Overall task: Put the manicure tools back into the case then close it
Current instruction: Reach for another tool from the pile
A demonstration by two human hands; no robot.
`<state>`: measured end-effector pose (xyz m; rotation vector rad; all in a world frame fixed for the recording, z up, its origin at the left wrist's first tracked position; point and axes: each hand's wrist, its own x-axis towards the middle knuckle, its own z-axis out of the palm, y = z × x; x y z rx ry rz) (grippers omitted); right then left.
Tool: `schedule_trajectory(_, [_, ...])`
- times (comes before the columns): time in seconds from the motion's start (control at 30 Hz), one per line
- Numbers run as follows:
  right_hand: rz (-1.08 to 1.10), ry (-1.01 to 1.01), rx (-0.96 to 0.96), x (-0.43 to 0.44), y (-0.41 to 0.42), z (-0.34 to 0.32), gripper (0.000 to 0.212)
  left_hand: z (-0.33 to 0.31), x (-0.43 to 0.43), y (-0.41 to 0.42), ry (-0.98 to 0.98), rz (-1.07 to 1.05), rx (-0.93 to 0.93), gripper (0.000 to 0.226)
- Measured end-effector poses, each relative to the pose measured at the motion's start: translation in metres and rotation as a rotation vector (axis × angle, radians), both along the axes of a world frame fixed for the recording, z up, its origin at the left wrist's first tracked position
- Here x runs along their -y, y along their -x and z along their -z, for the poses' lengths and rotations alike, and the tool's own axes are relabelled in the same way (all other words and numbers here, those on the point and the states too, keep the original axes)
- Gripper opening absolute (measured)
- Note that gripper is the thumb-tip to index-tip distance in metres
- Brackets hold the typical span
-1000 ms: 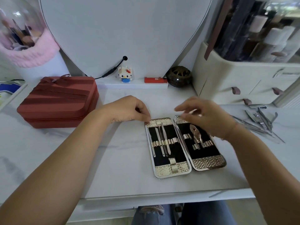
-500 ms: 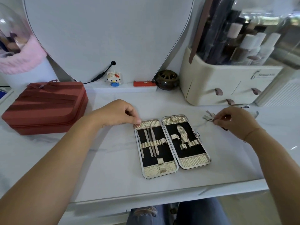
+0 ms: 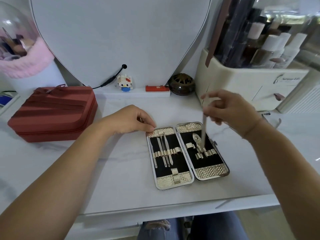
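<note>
The manicure case lies open flat on the white marble table, gold-trimmed with black lining. Its left half holds three thin metal tools under elastic loops. In the right half sits a nail clipper. My left hand rests with its fingertips pinching the case's top left corner. My right hand is above the right half, gripping a long slim metal tool held nearly upright, its lower tip at the loops beside the clipper.
A red zipped pouch sits at left. Behind stand a heart-shaped mirror, a small toy figure, a dark round jar and a cream cosmetics organiser. More loose tools peek out behind my right wrist.
My right hand went right to the loose tools, picked one up, and brought it back over the case's right half. My left hand stayed on the case corner.
</note>
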<state>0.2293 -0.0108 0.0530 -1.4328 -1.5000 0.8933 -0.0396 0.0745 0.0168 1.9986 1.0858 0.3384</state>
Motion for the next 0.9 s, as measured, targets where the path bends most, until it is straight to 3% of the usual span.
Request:
schedule_trajectory(0.1, [-0.105,0.098,-0.104,-0.018,0.031,0.013,0.037,0.000,0.000,0.000,-0.007,-0.002,-0.002,0.013])
schedule_trajectory(0.6, [-0.110,0.180,-0.006,-0.060,0.047,0.040,0.023,0.004,-0.005,0.002,0.018,0.027,0.023,0.010])
schedule_trajectory(0.9, [-0.251,0.143,0.392,-0.056,0.047,0.037,0.007,0.003,-0.003,0.001,0.008,0.015,0.013,0.010])
